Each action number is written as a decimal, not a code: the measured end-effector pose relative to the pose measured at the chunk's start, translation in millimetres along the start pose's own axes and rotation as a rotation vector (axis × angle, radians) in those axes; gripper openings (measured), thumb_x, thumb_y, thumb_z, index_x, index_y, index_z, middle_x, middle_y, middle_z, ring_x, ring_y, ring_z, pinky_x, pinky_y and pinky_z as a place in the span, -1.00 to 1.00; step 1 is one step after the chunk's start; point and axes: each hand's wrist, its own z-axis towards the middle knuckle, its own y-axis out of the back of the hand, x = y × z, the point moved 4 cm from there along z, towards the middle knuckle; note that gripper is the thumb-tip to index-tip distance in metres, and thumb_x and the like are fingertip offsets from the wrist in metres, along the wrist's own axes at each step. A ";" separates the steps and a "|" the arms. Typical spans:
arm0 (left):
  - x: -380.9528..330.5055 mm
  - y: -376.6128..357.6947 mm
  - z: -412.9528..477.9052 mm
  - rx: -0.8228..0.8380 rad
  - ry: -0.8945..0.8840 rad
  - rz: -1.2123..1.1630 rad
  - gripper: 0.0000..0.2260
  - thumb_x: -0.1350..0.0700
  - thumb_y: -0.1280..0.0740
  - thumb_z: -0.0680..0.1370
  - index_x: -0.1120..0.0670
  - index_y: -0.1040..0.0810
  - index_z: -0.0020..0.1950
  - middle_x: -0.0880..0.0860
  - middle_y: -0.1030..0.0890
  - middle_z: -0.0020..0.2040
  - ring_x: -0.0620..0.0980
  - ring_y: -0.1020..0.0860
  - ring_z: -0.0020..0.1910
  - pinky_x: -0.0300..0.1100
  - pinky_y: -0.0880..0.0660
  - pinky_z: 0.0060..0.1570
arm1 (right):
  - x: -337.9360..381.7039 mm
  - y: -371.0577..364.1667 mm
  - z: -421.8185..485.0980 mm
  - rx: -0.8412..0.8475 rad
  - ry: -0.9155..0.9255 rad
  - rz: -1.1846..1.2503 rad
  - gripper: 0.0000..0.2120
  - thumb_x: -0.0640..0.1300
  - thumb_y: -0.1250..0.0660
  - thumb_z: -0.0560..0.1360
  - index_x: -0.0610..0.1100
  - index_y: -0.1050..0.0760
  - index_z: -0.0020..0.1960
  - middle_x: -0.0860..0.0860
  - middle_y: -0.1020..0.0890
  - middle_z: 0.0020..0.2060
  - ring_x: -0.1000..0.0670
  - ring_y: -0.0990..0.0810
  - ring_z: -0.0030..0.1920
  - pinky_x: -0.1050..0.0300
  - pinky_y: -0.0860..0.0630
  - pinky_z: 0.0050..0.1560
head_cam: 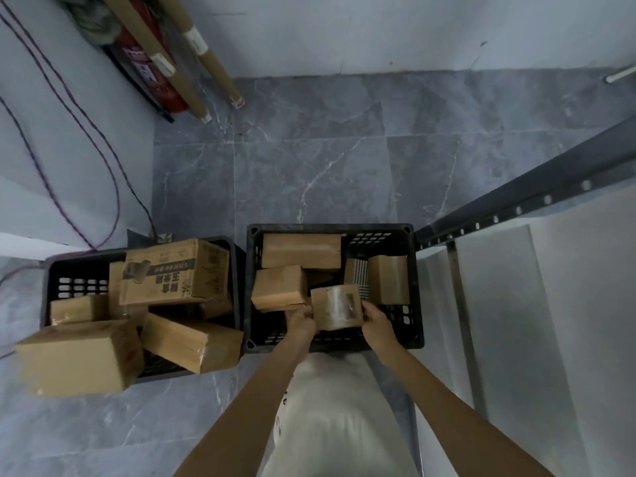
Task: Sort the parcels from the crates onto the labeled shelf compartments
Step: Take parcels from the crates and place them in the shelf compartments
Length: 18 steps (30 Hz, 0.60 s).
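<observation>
Hands are holding a taped parcel (337,306) over the right crate (330,228): the left hand (301,321) is gripping its 9 o'clock edge, the right hand (377,321) its 3 o'clock edge, fingers curling round it. Its dark label is showing too blurred to read. In the left crate (77,285), at 9 o'clock, a big box (172,273) is showing printed Chinese characters, upside down and unreadable. A shelf (523,196) is standing at 3 o'clock.

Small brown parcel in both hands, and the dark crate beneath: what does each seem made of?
Small brown parcel: likely matte cardboard, wrapped in glossy clear tape that glints. Dark latticed crate: probably moulded plastic, judging by its slotted walls.
</observation>
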 end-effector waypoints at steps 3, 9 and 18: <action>-42.0 -7.9 -90.4 0.084 -0.057 0.164 -0.72 0.35 -0.08 0.58 0.04 -0.44 0.11 0.17 -0.53 0.16 0.14 -0.51 0.11 0.17 -0.45 0.22 | 54.9 29.4 -62.1 -0.051 0.083 0.148 -0.72 -0.36 -0.18 0.57 -0.10 -0.51 0.17 0.03 -0.61 -0.05 -0.02 -0.58 0.05 0.22 -0.52 0.03; -116.9 -12.4 -244.9 0.168 -0.240 0.267 -0.81 0.31 -0.09 0.60 0.02 -0.37 -0.04 0.06 -0.53 0.06 0.07 -0.51 0.06 0.07 -0.54 -0.01 | 159.3 88.9 -181.3 -0.164 0.218 0.174 -0.63 -0.40 -0.18 0.54 -0.08 -0.53 0.22 0.02 -0.64 0.03 -0.02 -0.61 0.08 -0.02 -0.56 0.15; -214.1 -17.7 -433.1 0.316 -0.491 0.099 -0.42 -0.38 -0.05 0.48 -0.04 -0.40 0.32 0.04 -0.47 0.25 0.07 -0.48 0.15 0.20 -0.52 0.07 | 334.6 134.0 -360.2 -0.300 0.746 0.156 -0.64 -0.43 -0.14 0.55 -0.10 -0.59 0.08 0.09 -0.60 0.02 0.14 -0.56 0.05 0.37 -0.50 0.10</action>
